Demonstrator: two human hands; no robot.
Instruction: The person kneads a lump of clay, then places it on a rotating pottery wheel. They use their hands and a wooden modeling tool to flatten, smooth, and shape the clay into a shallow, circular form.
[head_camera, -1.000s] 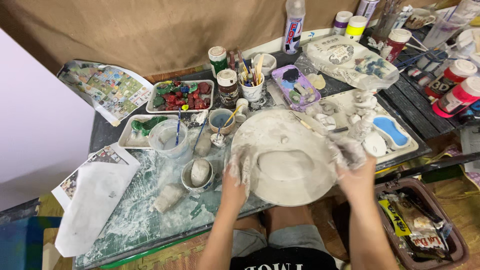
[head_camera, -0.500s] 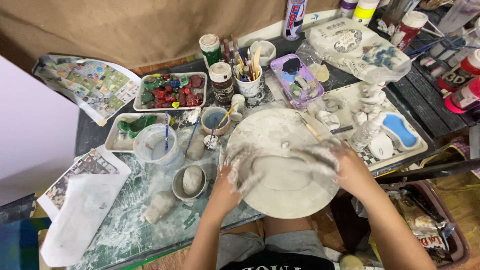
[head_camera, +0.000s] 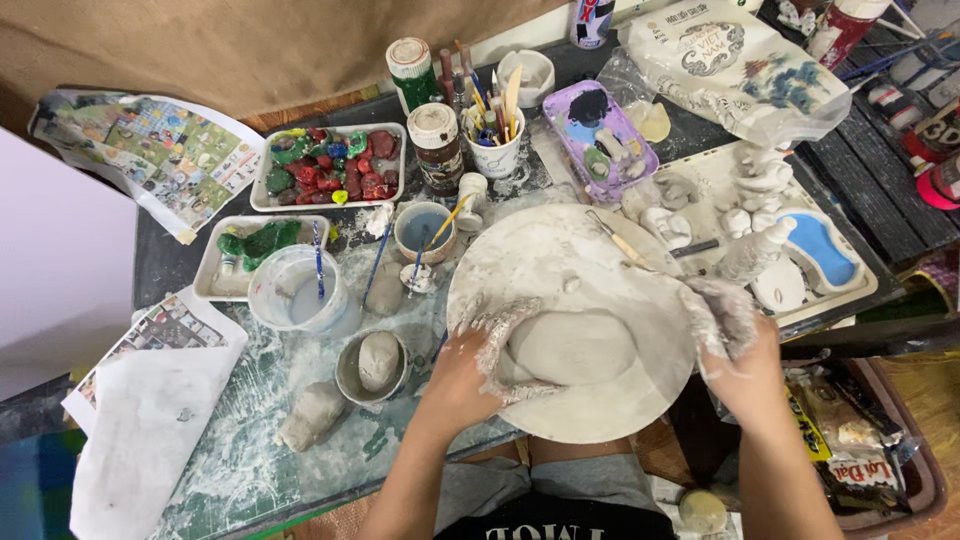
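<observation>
A smooth mound of grey clay (head_camera: 575, 345) lies on a large round white board (head_camera: 570, 270) at the table's front edge. My left hand (head_camera: 478, 362), coated in wet clay, presses against the mound's left side with curled fingers. My right hand (head_camera: 735, 345), also clay-covered, grips the board's right rim. A thin wooden tool (head_camera: 615, 238) rests on the board's upper part.
A small bowl with a clay lump (head_camera: 375, 365), a loose clay chunk (head_camera: 312, 415), a water tub (head_camera: 295, 290), a paint cup (head_camera: 423, 230), a brush cup (head_camera: 495, 150), a tray of painted stones (head_camera: 330, 165), a purple palette (head_camera: 600, 140), a tray of white figures (head_camera: 760, 225), newspaper (head_camera: 140, 150).
The view has moved closer. My left hand has shifted from the board's left rim onto the clay mound, while my right hand has stayed at the right rim.
</observation>
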